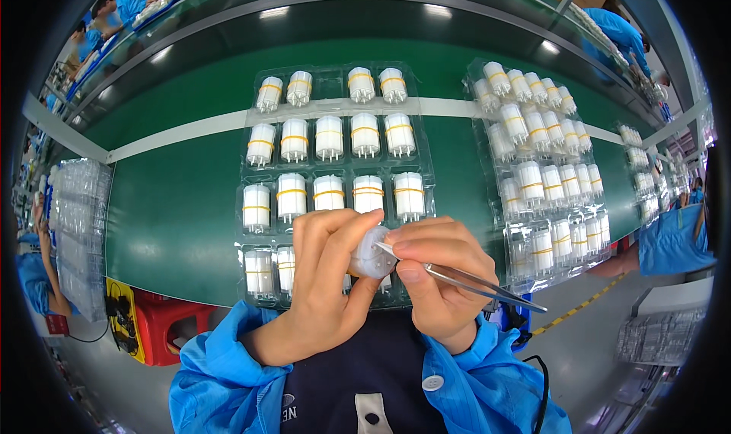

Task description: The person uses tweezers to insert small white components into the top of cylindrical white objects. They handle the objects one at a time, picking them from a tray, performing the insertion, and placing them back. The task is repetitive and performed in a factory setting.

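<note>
My left hand (pixel 321 278) is closed around a white plastic cylinder (pixel 371 260), its pale round end turned up toward me. In my right hand (pixel 448 270) is a pair of metal tweezers (pixel 491 288), gripped between thumb and fingers. Their pale tips meet the cylinder's end face; whether they pinch anything there is too small to tell. Beneath both hands lies a clear plastic tray (pixel 340 177) with rows of similar white cylinders (pixel 328 137), each with a yellow band and many showing pins at the bottom. My hands cover part of its nearest rows.
To the right, another clear tray (pixel 499 198) carries more banded cylinders on the green bench (pixel 171 198). Stacked empty trays (pixel 80 236) stand at the left. A red stool (pixel 164 327) is below the bench's left edge. Co-workers in blue sit on both sides and work across the line.
</note>
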Motion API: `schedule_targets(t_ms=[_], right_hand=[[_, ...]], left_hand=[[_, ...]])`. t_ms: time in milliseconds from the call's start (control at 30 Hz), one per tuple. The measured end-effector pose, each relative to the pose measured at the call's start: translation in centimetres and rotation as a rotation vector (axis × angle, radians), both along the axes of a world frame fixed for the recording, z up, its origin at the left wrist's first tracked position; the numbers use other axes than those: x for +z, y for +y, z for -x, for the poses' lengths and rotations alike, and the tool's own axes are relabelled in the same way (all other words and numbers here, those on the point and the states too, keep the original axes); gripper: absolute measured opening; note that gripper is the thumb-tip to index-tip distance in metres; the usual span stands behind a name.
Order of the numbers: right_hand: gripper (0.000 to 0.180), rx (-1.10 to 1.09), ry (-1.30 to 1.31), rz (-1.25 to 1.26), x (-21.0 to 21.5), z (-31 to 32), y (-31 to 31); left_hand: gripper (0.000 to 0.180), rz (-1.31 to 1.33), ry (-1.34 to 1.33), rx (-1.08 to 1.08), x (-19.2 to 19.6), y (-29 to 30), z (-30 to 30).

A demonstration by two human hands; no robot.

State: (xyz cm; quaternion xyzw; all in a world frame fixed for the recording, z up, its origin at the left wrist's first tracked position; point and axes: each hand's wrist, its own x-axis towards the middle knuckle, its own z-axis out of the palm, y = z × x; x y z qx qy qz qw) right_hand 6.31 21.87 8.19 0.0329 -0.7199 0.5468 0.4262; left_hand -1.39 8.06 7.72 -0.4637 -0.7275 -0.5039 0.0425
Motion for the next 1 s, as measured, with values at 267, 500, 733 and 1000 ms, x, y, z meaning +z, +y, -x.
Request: schedule_targets(t_ms=[267, 500, 733, 1000], right_hand=[[0.020, -0.019, 0.035, -0.076, -0.1, 0.3, -0.2], [0.021, 0.003, 0.020, -0.128, 0.5, 0.6, -0.4], [0.017, 0.111, 0.103, 0.070, 0.4, 0.5, 1.0], [0.014, -0.217, 0.073, 0.220, -3.9, 0.8, 3.6]], left_hand=[[0.068, -0.014, 0.030, 0.026, 0.0, -0.1, 0.0], [0.068, -0.008, 0.123, 0.067, 0.3, -0.4, 0.0], [0.059, 0.032, 0.140, 0.029, 2.3, -1.8, 1.2], [0.031, 0.302, -0.046, 0.064, 4.3, 1.5, 14.4]])
